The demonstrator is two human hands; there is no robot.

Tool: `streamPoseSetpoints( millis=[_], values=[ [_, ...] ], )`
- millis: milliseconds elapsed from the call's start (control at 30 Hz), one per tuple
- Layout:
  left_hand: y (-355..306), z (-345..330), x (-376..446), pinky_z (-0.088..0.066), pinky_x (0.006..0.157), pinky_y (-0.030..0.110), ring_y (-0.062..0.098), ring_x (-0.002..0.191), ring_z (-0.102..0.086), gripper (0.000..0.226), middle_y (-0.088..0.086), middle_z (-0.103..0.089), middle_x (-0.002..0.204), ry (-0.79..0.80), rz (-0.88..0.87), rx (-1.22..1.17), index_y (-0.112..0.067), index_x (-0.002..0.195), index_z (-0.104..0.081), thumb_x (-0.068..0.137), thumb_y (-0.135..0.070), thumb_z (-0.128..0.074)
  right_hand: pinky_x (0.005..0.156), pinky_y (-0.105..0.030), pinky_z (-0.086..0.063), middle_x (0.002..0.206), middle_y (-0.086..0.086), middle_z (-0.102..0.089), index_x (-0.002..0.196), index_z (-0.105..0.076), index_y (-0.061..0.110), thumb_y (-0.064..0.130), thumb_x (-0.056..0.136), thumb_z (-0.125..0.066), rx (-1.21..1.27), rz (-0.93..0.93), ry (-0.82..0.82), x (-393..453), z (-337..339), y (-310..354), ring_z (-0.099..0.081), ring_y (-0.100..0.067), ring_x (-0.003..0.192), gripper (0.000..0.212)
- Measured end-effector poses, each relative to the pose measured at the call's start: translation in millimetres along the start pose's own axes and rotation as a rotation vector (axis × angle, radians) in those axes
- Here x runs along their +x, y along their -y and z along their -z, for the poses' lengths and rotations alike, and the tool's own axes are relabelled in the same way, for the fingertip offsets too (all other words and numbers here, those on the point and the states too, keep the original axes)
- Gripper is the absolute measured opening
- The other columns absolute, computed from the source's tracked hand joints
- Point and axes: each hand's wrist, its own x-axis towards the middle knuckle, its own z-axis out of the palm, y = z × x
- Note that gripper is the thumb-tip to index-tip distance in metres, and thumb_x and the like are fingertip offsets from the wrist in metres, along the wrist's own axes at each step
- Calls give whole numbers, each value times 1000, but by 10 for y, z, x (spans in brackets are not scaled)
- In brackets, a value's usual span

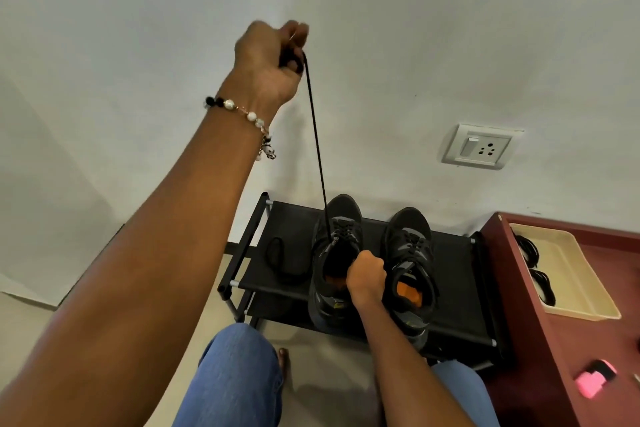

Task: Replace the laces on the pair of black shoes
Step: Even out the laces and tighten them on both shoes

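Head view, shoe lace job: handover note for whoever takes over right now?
Left hand: raised high, gripping a taut black lace that runs down into the left shoe.
Right hand: curled at the left shoe's collar, steadying it.
Both shoes sit on the black rack; right shoe is laced.
A loose lace lies on the rack left of the shoes. Spare laces in the cream tray.
Left: finish this shoe's lace; whether the right shoe's lace is new, cannot tell.

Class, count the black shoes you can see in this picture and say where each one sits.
2. The left shoe and the right shoe stand side by side on the black rack. Its lower shelf is mostly hidden.
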Motion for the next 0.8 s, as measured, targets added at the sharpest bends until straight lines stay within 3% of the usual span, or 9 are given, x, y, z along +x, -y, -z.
streamPoseSetpoints(
  millis=[100, 200, 267, 333, 467, 567, 667, 733, 800],
  values=[
    [-7, -59, -96, -34, 50, 23, 27, 73, -72, 36, 7, -53, 86, 63, -23, 148, 0, 94, -48, 83, 15, -18, 66, -30, -42, 111, -16, -62, 112, -57, 0, 10, 103, -36, 0, 9, 12, -18, 20, 15, -62, -32, 98, 25],
    [73, -31, -104, -36, 53, 24, 32, 85, -71, 49, 9, -48, 111, 116, -2, 371, 0, 116, -37, 80, 24, -13, 67, -29, -42, 111, -15, -61, 112, -57, 0, 10, 104, -35, -5, 11, 21, -32, 50, 13, -61, -30, 98, 26],
    [102, -15, -128, -42, 54, 23, 32, 83, -69, 46, 19, -54, 118, 186, 22, 490, 5, 123, -35, 85, 25, -17, 67, -29, -41, 111, -15, -61, 112, -57, 0, 10, 104, -35, -11, 11, 22, -39, 56, 8, -61, -30, 98, 26],
    [110, -37, -174, -50, 58, 20, 33, 79, -67, 31, 32, -61, 110, 280, 10, 645, 12, 121, -38, 93, 20, -28, 66, -28, -41, 112, -14, -61, 113, -57, 0, 10, 104, -36, -20, 10, 31, -45, 61, 9, -61, -29, 98, 25],
    [75, -124, -167, -59, 65, 30, 38, 76, -64, 16, 32, -56, 102, 364, -213, 883, 18, 107, -52, 92, 16, -45, 67, -27, -40, 112, -13, -61, 113, -57, 2, 11, 104, -36, -24, 9, 38, -49, 89, 24, -61, -28, 99, 25],
    [69, -176, -162, -59, 62, 34, 29, 59, -64, 15, 28, -61, 89, 381, -338, 936, 25, 99, -57, 92, 12, -52, 67, -28, -43, 111, -13, -62, 112, -58, 3, 12, 103, -37, -32, 7, 39, -44, 75, 18, -62, -29, 99, 25],
    [108, -190, -139, -56, 59, 27, 11, 46, -60, 20, 19, -71, 88, 374, -471, 1050, 10, 100, -67, 96, -6, -56, 67, -28, -43, 110, -11, -62, 113, -58, 4, 13, 103, -36, -39, 9, 50, -50, 77, 18, -62, -28, 99, 25],
    [132, -176, -102, -56, 63, 27, 4, 50, -61, 24, 12, -73, 89, 389, -500, 1101, 1, 102, -69, 99, -17, -54, 66, -27, -41, 111, -11, -62, 113, -58, 5, 14, 103, -37, -29, 14, 55, -46, 78, 21, -62, -27, 99, 24],
    [128, -173, -34, -57, 72, 32, 0, 70, -67, 27, 4, -75, 88, 414, -501, 1200, -10, 104, -71, 101, -25, -50, 65, -27, -41, 111, -10, -62, 113, -58, 6, 14, 103, -38, -27, 20, 50, -42, 84, 28, -62, -27, 99, 24]
  ],
)
